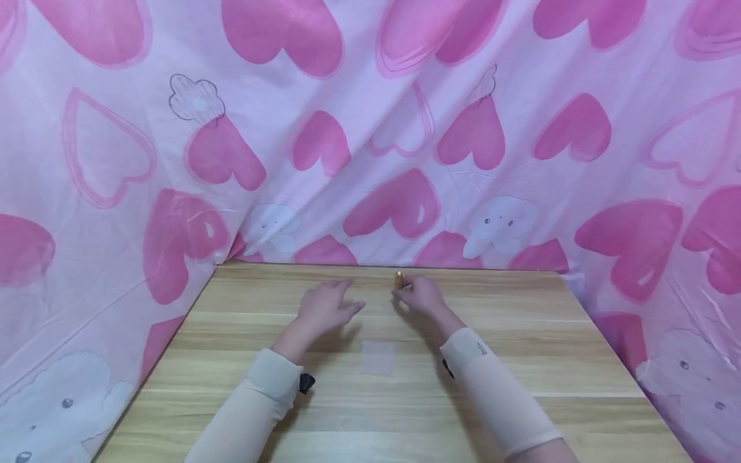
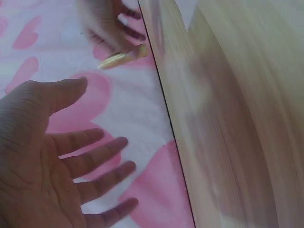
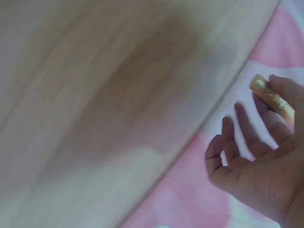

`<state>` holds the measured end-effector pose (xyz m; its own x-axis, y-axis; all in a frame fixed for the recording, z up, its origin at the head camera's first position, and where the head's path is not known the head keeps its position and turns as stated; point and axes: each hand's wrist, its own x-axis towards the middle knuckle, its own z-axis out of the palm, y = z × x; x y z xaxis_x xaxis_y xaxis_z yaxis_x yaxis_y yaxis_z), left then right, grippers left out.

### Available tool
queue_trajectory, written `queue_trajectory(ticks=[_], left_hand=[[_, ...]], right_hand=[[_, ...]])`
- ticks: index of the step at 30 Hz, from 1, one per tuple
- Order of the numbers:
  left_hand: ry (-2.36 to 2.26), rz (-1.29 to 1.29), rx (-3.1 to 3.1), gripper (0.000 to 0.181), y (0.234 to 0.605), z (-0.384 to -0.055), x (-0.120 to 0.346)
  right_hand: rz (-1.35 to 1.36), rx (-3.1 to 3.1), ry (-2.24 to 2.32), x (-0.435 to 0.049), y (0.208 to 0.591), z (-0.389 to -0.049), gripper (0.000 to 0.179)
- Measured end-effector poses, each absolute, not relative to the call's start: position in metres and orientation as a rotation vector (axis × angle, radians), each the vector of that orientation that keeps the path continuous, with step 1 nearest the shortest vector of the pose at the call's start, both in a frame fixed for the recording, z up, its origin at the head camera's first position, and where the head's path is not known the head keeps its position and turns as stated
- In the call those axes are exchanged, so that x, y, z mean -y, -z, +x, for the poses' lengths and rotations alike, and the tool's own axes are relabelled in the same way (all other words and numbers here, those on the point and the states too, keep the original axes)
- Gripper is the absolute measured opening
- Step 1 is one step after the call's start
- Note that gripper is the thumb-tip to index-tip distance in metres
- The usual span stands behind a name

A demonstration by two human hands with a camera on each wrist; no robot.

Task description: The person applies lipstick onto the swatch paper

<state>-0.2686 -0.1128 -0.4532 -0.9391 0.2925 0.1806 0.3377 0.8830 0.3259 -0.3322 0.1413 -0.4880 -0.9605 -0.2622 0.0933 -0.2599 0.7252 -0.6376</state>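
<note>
A small gold tube, about the size of a lipstick, is pinched between the thumb and forefinger of my right hand near the far side of the table. In the right wrist view the other fingers of the right hand spread away from the gold tube. My left hand hovers to its left, holding nothing. Its fingers and thumb are spread apart, as the left hand shows in the left wrist view, where the tube lies slanted in the other hand.
The wooden table spreads under both arms. A pale, see-through square lies flat on it between the forearms. Behind and beside the table hangs a pink cloth with hearts, close to the table's back edge.
</note>
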Motion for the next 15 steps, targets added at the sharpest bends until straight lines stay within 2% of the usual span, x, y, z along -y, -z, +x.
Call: queue_trajectory(ticks=[7,9,15], left_hand=[[0.785,-0.761,2.663,0.062,0.444,-0.259,0.094],[0.802,-0.833,2.579,0.057,0.441,-0.256,0.089],[0.722,-0.949,2.419,0.027,0.439,-0.249,0.076]], right_hand=[[-1.049,-2.995,0.822,-0.144,0.460,-0.299,0.013],[-1.135,-2.989,0.796,-0.145,0.454,-0.290,0.015],[-1.222,-3.025,0.730,-0.158,0.447,-0.271,0.018]])
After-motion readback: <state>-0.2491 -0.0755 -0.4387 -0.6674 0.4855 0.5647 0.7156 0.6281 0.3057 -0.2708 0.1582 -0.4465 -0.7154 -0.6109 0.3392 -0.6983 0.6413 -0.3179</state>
